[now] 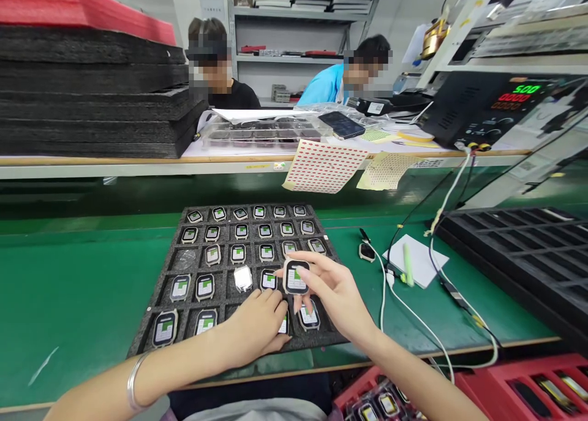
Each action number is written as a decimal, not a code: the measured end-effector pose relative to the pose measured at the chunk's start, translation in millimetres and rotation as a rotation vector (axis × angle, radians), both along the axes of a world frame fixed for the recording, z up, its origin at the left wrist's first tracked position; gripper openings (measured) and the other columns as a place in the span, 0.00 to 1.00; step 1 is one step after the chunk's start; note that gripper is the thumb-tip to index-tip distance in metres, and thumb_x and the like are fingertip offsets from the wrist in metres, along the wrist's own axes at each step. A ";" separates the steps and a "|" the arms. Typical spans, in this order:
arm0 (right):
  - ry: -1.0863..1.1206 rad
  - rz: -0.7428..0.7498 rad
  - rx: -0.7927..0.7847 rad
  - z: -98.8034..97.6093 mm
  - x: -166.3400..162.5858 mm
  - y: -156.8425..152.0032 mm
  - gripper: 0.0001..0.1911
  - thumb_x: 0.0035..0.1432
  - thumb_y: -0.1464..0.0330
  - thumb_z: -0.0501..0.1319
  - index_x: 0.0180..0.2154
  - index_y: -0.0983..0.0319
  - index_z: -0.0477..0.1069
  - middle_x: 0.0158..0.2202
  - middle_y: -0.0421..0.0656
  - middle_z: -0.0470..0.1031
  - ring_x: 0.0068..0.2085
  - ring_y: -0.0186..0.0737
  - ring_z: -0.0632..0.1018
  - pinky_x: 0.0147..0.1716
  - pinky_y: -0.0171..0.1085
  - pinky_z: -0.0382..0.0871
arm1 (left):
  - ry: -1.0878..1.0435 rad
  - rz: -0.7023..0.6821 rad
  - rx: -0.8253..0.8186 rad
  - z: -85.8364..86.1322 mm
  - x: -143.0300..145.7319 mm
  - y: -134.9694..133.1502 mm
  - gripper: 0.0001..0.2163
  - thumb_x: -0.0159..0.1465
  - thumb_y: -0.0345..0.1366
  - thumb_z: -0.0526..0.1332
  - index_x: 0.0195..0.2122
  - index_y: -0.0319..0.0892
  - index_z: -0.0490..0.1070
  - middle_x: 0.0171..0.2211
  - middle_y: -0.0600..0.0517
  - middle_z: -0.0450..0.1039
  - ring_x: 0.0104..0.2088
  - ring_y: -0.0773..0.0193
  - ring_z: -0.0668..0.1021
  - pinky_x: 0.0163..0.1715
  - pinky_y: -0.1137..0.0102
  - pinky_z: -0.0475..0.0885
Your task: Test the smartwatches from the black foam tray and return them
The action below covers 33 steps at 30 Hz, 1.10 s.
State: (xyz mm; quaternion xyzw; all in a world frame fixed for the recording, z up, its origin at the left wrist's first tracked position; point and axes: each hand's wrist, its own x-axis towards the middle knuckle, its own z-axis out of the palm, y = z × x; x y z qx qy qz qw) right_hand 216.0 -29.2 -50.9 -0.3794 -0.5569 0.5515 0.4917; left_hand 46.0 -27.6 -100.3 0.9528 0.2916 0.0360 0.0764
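Note:
A black foam tray (180, 260) lies on the green bench with several small square watch bodies in its pockets, their screens lit green and white. My right hand (333, 292) pinches one watch body (295, 277) just above the tray's near right part, screen facing me. My left hand (257, 329), a bracelet on its wrist, rests curled on the tray's front row, fingertips against a watch body (283, 324) lying there. One unlit unit (242, 278) sits in the middle of the tray.
A charging cable and small black puck (366, 252) lie right of the tray, beside a white pad (420, 260). An empty black tray (519, 243) sits far right, a power supply (487, 108) behind. Stacked foam sheets (92, 96) fill the back left. Two people sit across the bench.

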 end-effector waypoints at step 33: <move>-0.852 0.080 0.212 -33.0 108.4 -29.3 0.23 0.54 0.65 0.65 0.52 0.59 0.68 0.45 0.46 0.66 0.48 0.45 0.71 0.51 0.43 0.65 | -0.606 0.149 0.224 47.9 -46.3 -34.7 0.18 0.65 0.31 0.56 0.56 0.43 0.62 0.51 0.44 0.66 0.51 0.55 0.71 0.49 0.61 0.72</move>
